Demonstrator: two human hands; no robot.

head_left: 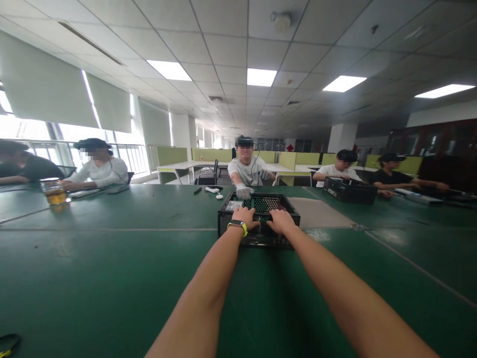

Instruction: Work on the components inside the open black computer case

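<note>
A black open-topped computer case [266, 240] with perforated metal walls rests on the green table in front of me. My left hand [244, 217], with a yellow-banded watch on its wrist, is closed over the case's near top rail. Close by on the same rail, my right hand [281, 221] grips with the fingers bent over the edge. Both thumbs point inward, toward each other. Inside the case at the left a silvery part [234, 205] shows. My forearms and hands hide some of the near side.
Across the table, a person's gloved hand [244, 192] is at the case's far left edge. Small white items [212, 190] lie beyond it. A beige sheet [322, 213] is to the right. A glass of amber liquid [55, 193] stands far left. Another black case [350, 190] sits before a co-worker.
</note>
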